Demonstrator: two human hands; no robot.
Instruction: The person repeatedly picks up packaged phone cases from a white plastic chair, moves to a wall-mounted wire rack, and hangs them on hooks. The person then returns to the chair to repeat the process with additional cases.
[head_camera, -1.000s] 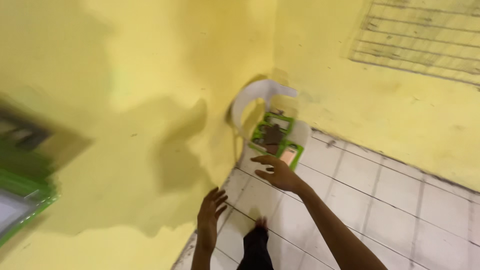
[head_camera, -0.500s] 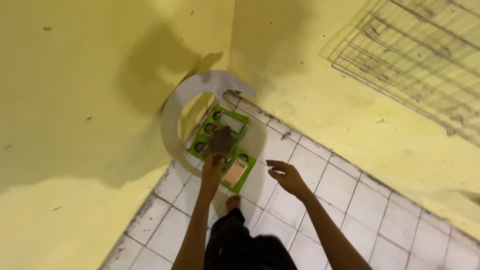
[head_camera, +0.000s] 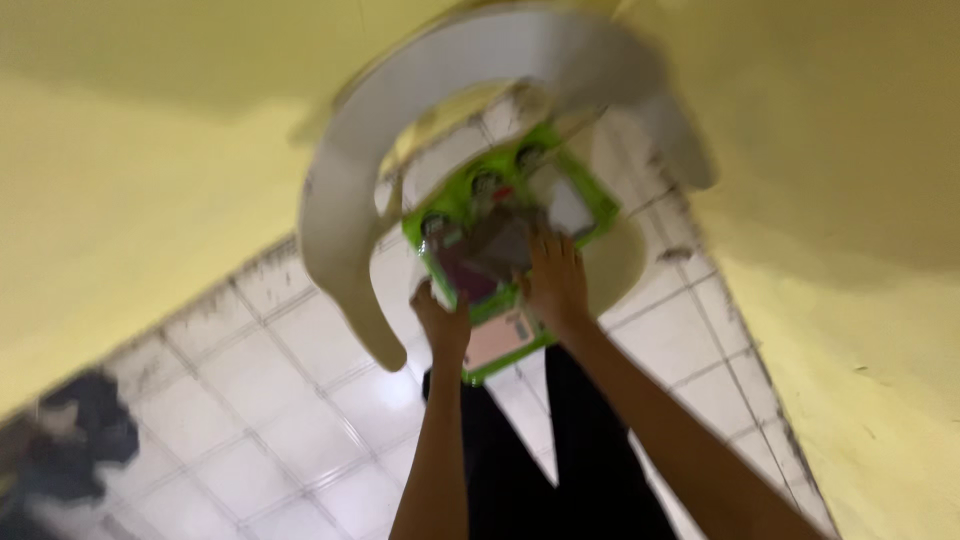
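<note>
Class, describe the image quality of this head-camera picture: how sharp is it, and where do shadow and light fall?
Head view: strong motion blur smears the white curved plastic seat and the green flat package; both hands, left hand and right hand, look soft; the yellow wall is darker along the top; the white tiled floor is evenly lit, without glare.

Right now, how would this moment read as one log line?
left hand: on green box | right hand: on box top | white curved seat: beside | floor: tiled

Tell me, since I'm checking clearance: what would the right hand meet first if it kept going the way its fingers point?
The right hand already lies on the green package; beyond it, likely the curved white piece, though blur hides depth.
</note>
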